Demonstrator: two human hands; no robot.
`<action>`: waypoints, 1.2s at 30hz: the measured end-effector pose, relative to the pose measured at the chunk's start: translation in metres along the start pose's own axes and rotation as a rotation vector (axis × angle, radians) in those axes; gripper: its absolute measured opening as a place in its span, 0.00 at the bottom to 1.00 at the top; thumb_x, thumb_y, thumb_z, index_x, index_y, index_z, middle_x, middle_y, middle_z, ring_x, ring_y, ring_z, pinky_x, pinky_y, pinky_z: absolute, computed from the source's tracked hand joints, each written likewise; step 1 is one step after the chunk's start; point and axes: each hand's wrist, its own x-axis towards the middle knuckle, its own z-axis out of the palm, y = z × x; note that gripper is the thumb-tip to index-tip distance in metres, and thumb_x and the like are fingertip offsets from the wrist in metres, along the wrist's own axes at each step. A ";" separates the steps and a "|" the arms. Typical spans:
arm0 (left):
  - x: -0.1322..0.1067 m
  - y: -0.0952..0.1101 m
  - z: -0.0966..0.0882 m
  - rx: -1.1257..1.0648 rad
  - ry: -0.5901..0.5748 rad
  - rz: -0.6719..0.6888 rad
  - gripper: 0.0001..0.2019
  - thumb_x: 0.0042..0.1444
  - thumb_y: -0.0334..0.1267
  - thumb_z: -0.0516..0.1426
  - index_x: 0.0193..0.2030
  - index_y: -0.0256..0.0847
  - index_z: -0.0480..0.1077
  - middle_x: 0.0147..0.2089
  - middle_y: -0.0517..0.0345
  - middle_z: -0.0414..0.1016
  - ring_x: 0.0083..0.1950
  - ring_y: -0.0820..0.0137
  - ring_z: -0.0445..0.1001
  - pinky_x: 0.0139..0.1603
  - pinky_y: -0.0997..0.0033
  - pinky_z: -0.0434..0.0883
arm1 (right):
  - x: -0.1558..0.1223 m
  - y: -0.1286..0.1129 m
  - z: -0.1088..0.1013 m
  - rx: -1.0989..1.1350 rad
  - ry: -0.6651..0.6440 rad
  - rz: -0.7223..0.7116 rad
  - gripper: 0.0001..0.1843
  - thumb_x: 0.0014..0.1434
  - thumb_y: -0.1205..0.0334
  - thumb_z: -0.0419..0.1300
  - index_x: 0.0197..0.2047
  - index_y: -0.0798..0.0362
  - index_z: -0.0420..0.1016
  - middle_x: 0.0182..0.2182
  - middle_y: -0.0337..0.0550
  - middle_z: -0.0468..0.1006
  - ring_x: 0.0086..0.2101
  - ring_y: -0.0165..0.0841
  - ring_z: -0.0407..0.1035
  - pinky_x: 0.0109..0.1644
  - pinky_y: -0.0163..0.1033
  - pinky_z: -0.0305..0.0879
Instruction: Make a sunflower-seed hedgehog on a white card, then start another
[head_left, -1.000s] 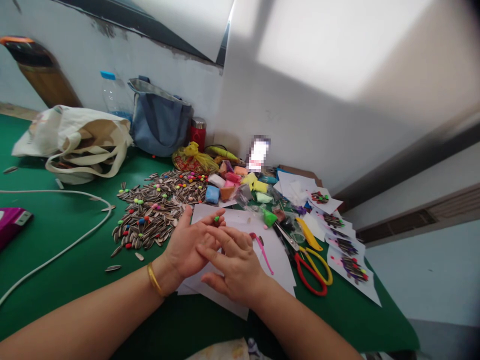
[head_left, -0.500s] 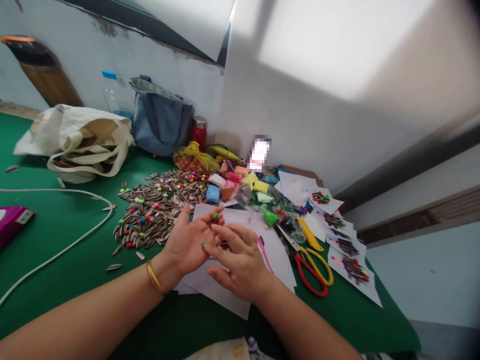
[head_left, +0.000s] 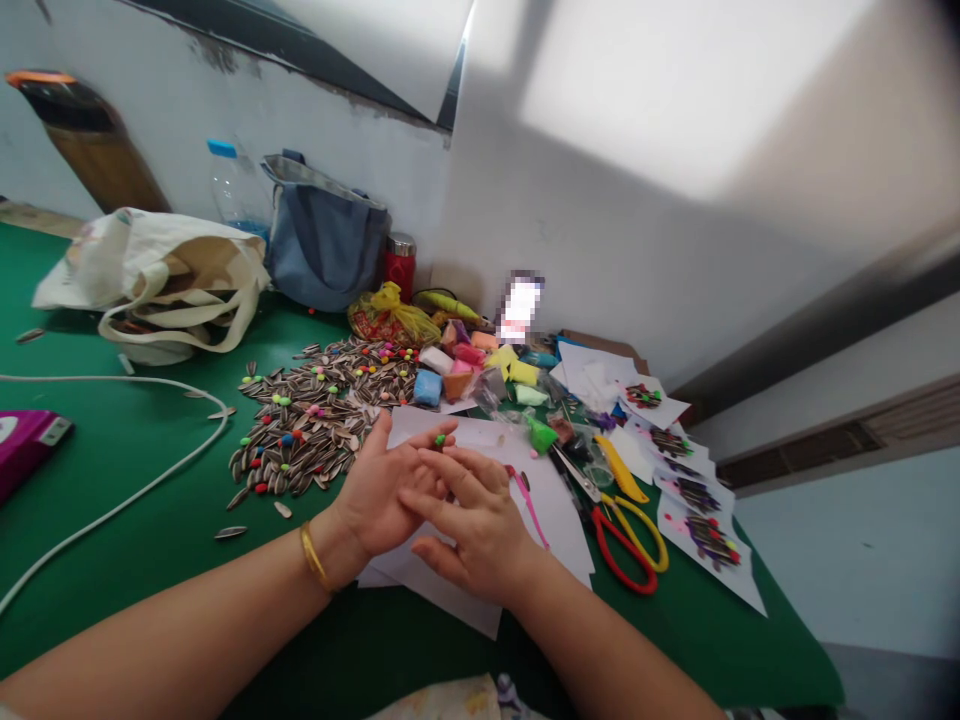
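My left hand [head_left: 386, 490] is held palm up over white paper sheets [head_left: 480, 525], with a small bit of green clay [head_left: 439, 439] at its fingertips. My right hand [head_left: 472, 515] lies palm down across the left palm, fingers flat and pressed on it. What lies between the palms is hidden. A gold bangle [head_left: 315, 560] circles my left wrist. A pile of sunflower seeds [head_left: 311, 420] with coloured clay dots lies just left of the hands.
Coloured clay blocks [head_left: 465, 370], a pink tool [head_left: 529, 505], red and yellow scissors [head_left: 626, 530] and paper pieces with seed designs [head_left: 690, 495] lie to the right. Bags [head_left: 165, 275], a bottle [head_left: 229, 190], a red flask [head_left: 400, 265] and a white cable [head_left: 135, 480] sit on the green table [head_left: 112, 460].
My right hand has slid back over the left palm, covering a green speck that showed on it half a second ago. The view has shifted slightly.
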 end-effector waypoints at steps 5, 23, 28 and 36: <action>0.000 0.001 -0.002 -0.004 0.020 0.038 0.35 0.65 0.62 0.42 0.58 0.31 0.68 0.45 0.40 0.76 0.47 0.58 0.78 0.50 0.59 0.74 | -0.001 0.001 0.001 0.002 0.010 0.014 0.18 0.63 0.47 0.58 0.52 0.40 0.80 0.65 0.38 0.65 0.63 0.44 0.55 0.64 0.52 0.56; 0.001 0.000 -0.003 -0.016 -0.005 0.012 0.35 0.64 0.62 0.43 0.59 0.31 0.68 0.45 0.38 0.77 0.47 0.55 0.78 0.49 0.56 0.75 | 0.000 -0.001 0.001 0.014 0.028 -0.001 0.15 0.62 0.51 0.59 0.50 0.39 0.80 0.66 0.36 0.64 0.64 0.44 0.55 0.64 0.52 0.57; 0.001 -0.001 -0.002 -0.009 0.014 0.036 0.35 0.65 0.62 0.42 0.57 0.30 0.69 0.46 0.37 0.76 0.46 0.57 0.78 0.49 0.58 0.74 | 0.001 -0.001 0.001 -0.021 0.025 0.049 0.16 0.61 0.53 0.60 0.52 0.41 0.79 0.67 0.39 0.63 0.64 0.45 0.55 0.63 0.53 0.57; 0.002 -0.001 -0.003 -0.020 0.001 0.032 0.35 0.65 0.61 0.43 0.60 0.31 0.67 0.46 0.38 0.76 0.49 0.55 0.77 0.52 0.55 0.74 | 0.001 -0.003 0.001 -0.003 0.030 0.071 0.15 0.59 0.58 0.61 0.50 0.40 0.80 0.66 0.37 0.65 0.63 0.44 0.55 0.63 0.52 0.58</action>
